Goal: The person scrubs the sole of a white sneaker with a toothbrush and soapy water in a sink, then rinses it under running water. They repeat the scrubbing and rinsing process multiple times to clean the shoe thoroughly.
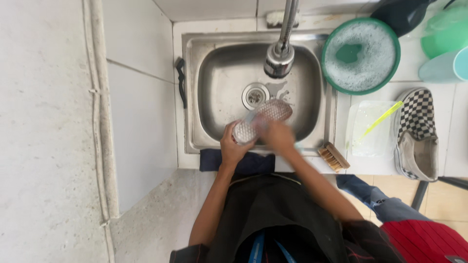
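A shoe [261,119], its pale sole ribbed with a fine waffle grid, is held sole-up over the near edge of the shiny steel sink [214,78]. The left hand [233,146] curls closed around its heel end. The right hand [279,135] is blurred, pressed on the shoe's side; how its fingers lie cannot be told. On the tiled table [456,131] sit a foamy green basin [360,56], a bristle brush [333,156] and a checkered shoe [417,134].
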